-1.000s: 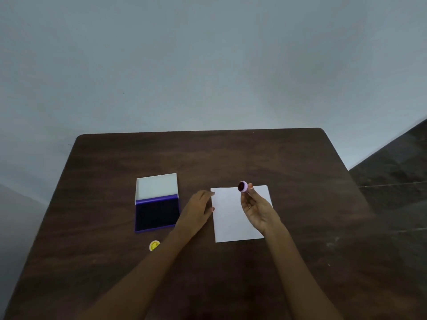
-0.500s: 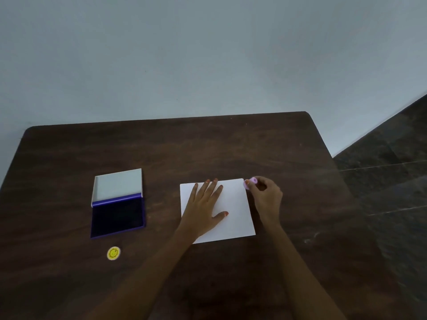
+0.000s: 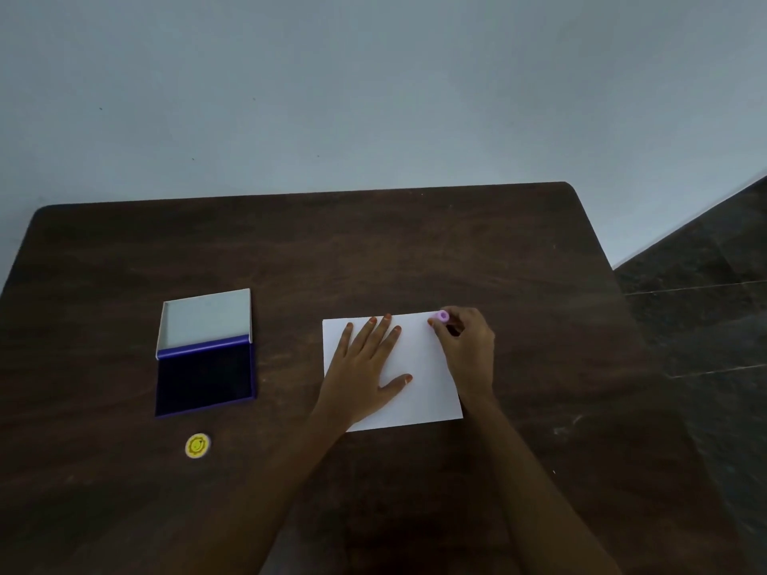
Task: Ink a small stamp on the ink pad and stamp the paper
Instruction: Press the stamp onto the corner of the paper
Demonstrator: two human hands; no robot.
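Note:
A white sheet of paper (image 3: 423, 367) lies on the dark wooden table (image 3: 373, 251). My left hand (image 3: 367, 369) rests flat on the sheet's left half, fingers spread. My right hand (image 3: 467, 350) pinches a small pink stamp (image 3: 440, 317) and holds it down at the paper's far right corner. The stamp's face is hidden against the paper. To the left sits the open ink pad (image 3: 205, 377), its dark blue pad facing up and its white lid folded back.
A small yellow round smiley piece (image 3: 197, 445) lies in front of the ink pad. A pale wall stands behind the table's far edge. Dark tiled floor (image 3: 705, 292) shows past the table's right edge.
My left hand moved from beside the paper onto it and lies flat. My right hand turned the pink stamp over and brought it down to the paper's far right corner. The view shifted.

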